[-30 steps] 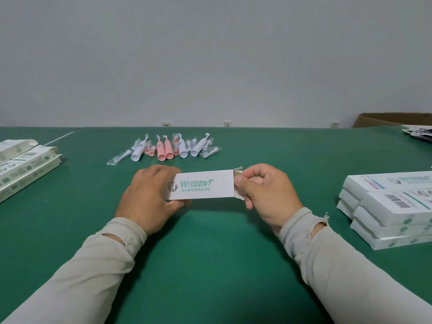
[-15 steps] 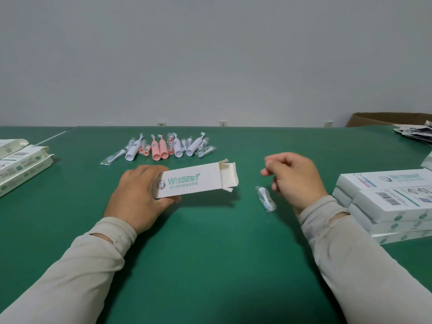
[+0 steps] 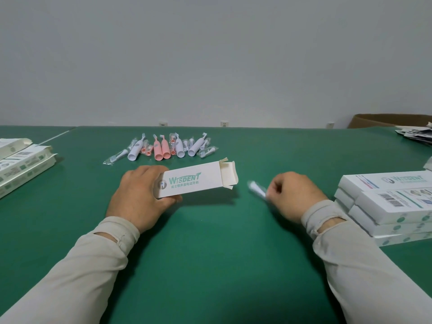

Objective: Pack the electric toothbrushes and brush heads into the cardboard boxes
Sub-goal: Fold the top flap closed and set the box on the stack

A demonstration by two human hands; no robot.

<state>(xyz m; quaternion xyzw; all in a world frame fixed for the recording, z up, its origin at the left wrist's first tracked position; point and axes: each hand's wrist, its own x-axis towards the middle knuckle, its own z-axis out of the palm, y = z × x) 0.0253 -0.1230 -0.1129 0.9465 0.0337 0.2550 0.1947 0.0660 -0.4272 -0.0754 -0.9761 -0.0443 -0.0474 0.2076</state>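
Loading step: my left hand [image 3: 140, 197] grips the open-flapped box [image 3: 197, 182] mid-surface. My right hand [image 3: 292, 195] pinches a wrapped brush head [image 3: 256, 189] just beside the mouth. Next: line it up, slide it in.

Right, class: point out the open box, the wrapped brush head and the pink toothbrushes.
open box [image 3: 196, 182], head view, on its printed top face.
wrapped brush head [image 3: 256, 189], head view, on its blurred white middle.
pink toothbrushes [image 3: 161, 150], head view, on the handles.

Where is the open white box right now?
In the head view, the open box sits center-left, gripped by the left hand, just before the toothbrush pile.
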